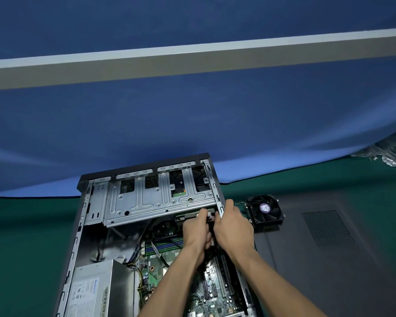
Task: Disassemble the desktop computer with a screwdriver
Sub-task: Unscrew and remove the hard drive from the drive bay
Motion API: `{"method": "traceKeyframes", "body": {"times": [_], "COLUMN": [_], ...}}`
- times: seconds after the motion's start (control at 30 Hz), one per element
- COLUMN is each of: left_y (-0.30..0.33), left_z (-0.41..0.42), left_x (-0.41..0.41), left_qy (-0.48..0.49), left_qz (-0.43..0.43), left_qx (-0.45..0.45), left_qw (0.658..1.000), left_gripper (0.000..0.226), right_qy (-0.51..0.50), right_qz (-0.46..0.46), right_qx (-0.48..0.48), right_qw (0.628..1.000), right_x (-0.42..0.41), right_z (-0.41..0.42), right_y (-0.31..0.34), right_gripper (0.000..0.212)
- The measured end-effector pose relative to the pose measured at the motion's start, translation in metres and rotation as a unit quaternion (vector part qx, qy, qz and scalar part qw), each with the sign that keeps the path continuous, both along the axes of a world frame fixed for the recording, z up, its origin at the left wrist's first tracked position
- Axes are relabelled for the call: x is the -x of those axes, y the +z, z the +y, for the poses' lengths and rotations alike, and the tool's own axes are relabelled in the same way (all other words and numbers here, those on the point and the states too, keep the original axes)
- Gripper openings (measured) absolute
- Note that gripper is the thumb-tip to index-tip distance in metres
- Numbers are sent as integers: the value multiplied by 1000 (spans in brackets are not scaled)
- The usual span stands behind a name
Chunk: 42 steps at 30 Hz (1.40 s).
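- Open grey metal desktop computer case (78, 236) lies flat on the green table covering (21, 248), green motherboard (156, 271) exposed.
- Left hand (196, 234) and right hand (232, 225), both closed, grip a dark cable connector (209, 215) under the silver drive cage (156, 197).
- Black square cooling fan (266, 210) rests outside, just beside the case's right wall.

The near end of the computer case (78, 227) is cut off by the bottom edge. The connector under the left hand (196, 234) and right hand (232, 227) is hidden.
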State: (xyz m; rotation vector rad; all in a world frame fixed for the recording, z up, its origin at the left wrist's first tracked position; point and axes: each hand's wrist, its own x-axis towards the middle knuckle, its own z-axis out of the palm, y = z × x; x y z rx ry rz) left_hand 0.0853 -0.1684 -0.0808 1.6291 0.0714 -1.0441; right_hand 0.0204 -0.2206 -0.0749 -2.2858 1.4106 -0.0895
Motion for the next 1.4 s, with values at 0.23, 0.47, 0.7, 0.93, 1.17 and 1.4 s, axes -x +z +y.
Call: {"method": "traceKeyframes", "body": {"times": [0.23, 0.47, 0.7, 0.93, 1.17, 1.4], "left_y": [0, -9, -14, -13, -9, -18], "left_z": [9, 26, 54, 77, 93, 81], "left_x": [10, -7, -25, -48, -54, -49], "left_qy": [-43, -6, 48, 120, 70, 109], "left_qz": [-12, -16, -8, 1, -63, -62], "left_qx": [30, 24, 41, 51, 5, -42], "left_qw": [999, 1000, 998, 991, 996, 991], "left_gripper": [25, 28, 30, 32, 22, 16], "right_qy": [-8, 36, 173, -183, -323, -321], "right_qz": [0, -42, -149, -270, -364, -374], "right_qx": [1, 110, 83, -460, -536, -590], "right_qw": [1000, 992, 970, 826, 690, 639], "right_x": [0, 3, 0, -40, -43, -14], "right_z": [0, 7, 32, 39, 26, 50], "right_y": [0, 11, 20, 1, 0, 4], "right_gripper": [22, 42, 11, 30, 13, 4]}}
